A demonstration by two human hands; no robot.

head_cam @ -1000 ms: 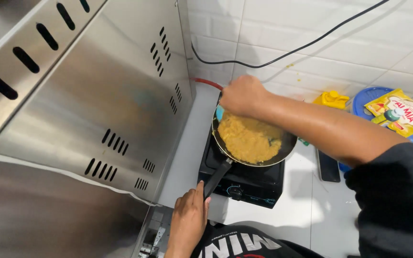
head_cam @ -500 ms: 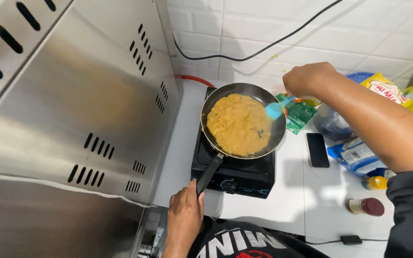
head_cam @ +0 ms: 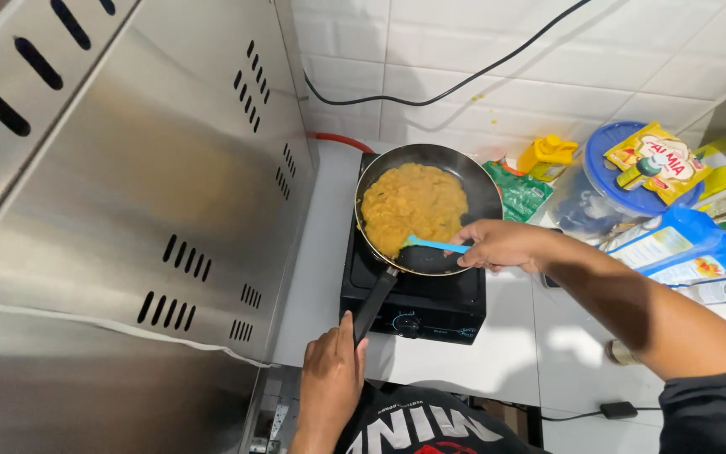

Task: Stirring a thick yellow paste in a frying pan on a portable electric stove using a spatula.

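A black frying pan (head_cam: 485, 195) sits on a black single-burner stove (head_cam: 430, 307), with a flat yellow-orange omelette (head_cam: 413, 206) filling its left part. My left hand (head_cam: 331, 378) grips the end of the pan's black handle (head_cam: 377, 303), low in the view. My right hand (head_cam: 506, 245) reaches in from the right and holds a blue spatula (head_cam: 434, 245). The spatula's tip lies at the omelette's near edge inside the pan.
A large stainless steel hood (head_cam: 128, 193) with vent slots fills the left side. Right of the stove lie a green packet (head_cam: 518, 192), a yellow bottle (head_cam: 548, 155), a blue-lidded tub (head_cam: 623, 172) and several food packets. A black cable (head_cam: 455, 84) runs along the white tiled wall.
My right hand with the spatula moved from the pan's far rim, round the right side, to the near edge. The view shifted, so the pan and stove sit more central.
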